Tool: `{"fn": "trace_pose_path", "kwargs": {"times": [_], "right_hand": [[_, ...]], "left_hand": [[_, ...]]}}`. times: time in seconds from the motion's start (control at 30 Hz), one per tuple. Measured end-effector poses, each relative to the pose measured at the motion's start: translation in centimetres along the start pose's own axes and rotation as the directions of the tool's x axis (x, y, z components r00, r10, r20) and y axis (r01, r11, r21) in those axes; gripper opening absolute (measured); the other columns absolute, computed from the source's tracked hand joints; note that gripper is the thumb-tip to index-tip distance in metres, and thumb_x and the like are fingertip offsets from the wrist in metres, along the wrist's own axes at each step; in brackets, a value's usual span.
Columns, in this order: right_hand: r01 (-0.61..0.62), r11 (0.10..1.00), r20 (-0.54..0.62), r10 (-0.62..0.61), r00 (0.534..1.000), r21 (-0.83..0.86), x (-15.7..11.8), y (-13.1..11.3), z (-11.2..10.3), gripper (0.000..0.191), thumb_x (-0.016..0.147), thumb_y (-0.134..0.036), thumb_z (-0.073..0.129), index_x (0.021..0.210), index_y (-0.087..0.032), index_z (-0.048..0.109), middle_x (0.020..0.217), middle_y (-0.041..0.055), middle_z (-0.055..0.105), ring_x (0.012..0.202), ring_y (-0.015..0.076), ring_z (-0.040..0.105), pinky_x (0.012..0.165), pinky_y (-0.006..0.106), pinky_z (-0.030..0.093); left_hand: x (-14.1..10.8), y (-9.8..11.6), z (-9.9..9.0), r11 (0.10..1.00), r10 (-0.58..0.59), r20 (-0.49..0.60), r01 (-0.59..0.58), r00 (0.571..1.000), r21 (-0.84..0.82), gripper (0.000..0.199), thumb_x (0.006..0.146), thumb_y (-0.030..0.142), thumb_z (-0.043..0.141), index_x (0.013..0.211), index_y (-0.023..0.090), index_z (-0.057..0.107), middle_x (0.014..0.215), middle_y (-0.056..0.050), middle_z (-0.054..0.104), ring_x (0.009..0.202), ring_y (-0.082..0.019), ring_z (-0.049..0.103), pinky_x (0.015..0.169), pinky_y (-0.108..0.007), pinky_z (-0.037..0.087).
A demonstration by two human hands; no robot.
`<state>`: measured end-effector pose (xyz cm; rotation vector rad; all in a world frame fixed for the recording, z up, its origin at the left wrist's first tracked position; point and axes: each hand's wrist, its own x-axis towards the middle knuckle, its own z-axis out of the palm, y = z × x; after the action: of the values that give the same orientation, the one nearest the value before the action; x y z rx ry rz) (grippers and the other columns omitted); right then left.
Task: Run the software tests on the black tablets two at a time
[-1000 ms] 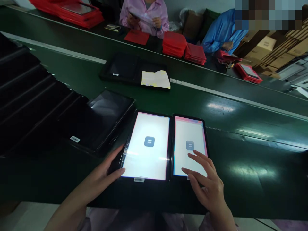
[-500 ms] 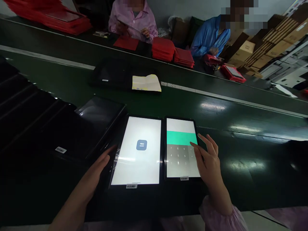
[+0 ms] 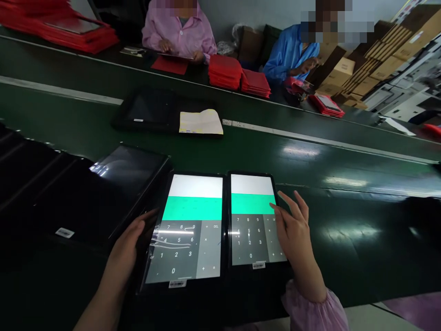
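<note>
Two lit tablets lie side by side on the dark bench, the left tablet [image 3: 186,246] and the right tablet [image 3: 246,241], both showing a calculator keypad under a green band. A barcode sticker sits at the bottom edge of each. My left hand [image 3: 127,241] rests beside the left edge of the left tablet, fingers stretched out and partly hidden. Over the right edge of the right tablet is my right hand [image 3: 294,227], its fingers spread. One fingertip is at the green band; I cannot tell whether it touches the glass. Neither hand grips anything.
Dark tablets in clear film [image 3: 129,168] lie in a row at the left. Further back are a black tray [image 3: 119,117] and a paper sheet [image 3: 201,123]. Across the bench two people work near red pouch stacks [image 3: 225,72]. Cardboard boxes [image 3: 344,69] stand behind.
The left tablet's screen has gone from a white page with an icon to the calculator. The right keypad has become fully visible. The view has shifted slightly; both hands keep nearly the same pose.
</note>
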<state>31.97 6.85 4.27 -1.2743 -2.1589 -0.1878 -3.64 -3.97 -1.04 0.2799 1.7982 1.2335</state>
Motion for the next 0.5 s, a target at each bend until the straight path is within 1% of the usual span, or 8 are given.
{"fn": "trace_pose_path", "kwargs": {"times": [0.03,0.1,0.2,0.27,0.33,0.4,0.5], "right_hand": [[0.009,1.000,0.007,-0.009,1.000,0.006,0.0,0.0,-0.1,0.040,0.111,-0.031,0.044,0.112,-0.024,0.083,0.140,0.0101,0.071,0.148,0.0371,0.050,0.106,0.063,0.058],[0.039,0.999,0.037,-0.040,0.999,0.032,0.1,0.0,-0.2,0.039,0.111,-0.029,0.044,0.116,-0.025,0.082,0.143,0.0093,0.070,0.150,0.0359,0.049,0.107,0.062,0.058],[0.070,0.996,0.066,-0.073,0.995,0.048,0.2,0.2,-0.2,0.039,0.112,-0.029,0.043,0.118,-0.026,0.081,0.147,0.0084,0.067,0.152,0.0359,0.046,0.108,0.062,0.058],[0.059,0.998,0.053,-0.060,0.997,0.021,0.1,0.5,-0.2,0.039,0.112,-0.030,0.043,0.118,-0.026,0.082,0.146,0.0092,0.067,0.151,0.0369,0.046,0.106,0.063,0.058],[0.045,0.999,0.021,-0.044,0.999,-0.025,0.0,0.5,-0.4,0.038,0.111,-0.029,0.044,0.117,-0.024,0.081,0.145,0.0113,0.068,0.151,0.0385,0.046,0.105,0.066,0.057],[0.061,0.997,0.000,-0.061,0.998,-0.041,-0.1,0.0,-0.7,0.035,0.110,-0.025,0.046,0.116,-0.023,0.081,0.143,0.0121,0.068,0.152,0.0388,0.044,0.106,0.066,0.057],[0.139,0.989,0.010,-0.140,0.990,0.055,-0.4,-1.8,-1.4,0.030,0.107,-0.018,0.051,0.113,-0.023,0.080,0.141,0.0100,0.069,0.153,0.0356,0.045,0.107,0.061,0.058]], "left_hand": [[0.3,-0.2,-0.2,0.999,0.000,-0.014,0.001,1.000,0.053,0.055,0.074,0.054,0.074,0.119,0.022,0.076,0.126,-0.007,0.081,0.139,-0.038,0.061,0.101,-0.041,0.060],[0.8,-0.4,-0.6,0.990,0.001,-0.052,0.006,0.999,0.138,0.055,0.073,0.054,0.072,0.119,0.024,0.076,0.129,-0.006,0.080,0.141,-0.038,0.059,0.101,-0.042,0.060],[0.9,-0.7,-0.8,0.985,-0.010,-0.052,0.019,0.999,0.173,0.054,0.074,0.055,0.068,0.119,0.026,0.077,0.128,-0.004,0.080,0.137,-0.036,0.062,0.102,-0.042,0.059],[0.8,-0.7,-0.7,0.981,0.002,-0.062,0.010,0.998,0.196,0.057,0.074,0.057,0.066,0.120,0.027,0.077,0.132,-0.004,0.078,0.139,-0.036,0.060,0.101,-0.042,0.059],[0.8,-0.8,-0.7,0.967,0.019,-0.089,0.005,0.996,0.253,0.061,0.073,0.060,0.066,0.122,0.027,0.076,0.139,-0.004,0.074,0.143,-0.038,0.056,0.100,-0.042,0.059],[0.9,-0.8,-0.7,0.952,0.040,-0.102,-0.007,0.994,0.306,0.062,0.071,0.062,0.066,0.121,0.027,0.076,0.141,-0.004,0.073,0.145,-0.039,0.053,0.099,-0.043,0.060],[1.1,-0.8,-0.7,0.941,0.061,-0.104,-0.022,0.993,0.337,0.059,0.070,0.062,0.065,0.117,0.027,0.077,0.133,-0.003,0.077,0.141,-0.037,0.057,0.098,-0.041,0.060]]}}
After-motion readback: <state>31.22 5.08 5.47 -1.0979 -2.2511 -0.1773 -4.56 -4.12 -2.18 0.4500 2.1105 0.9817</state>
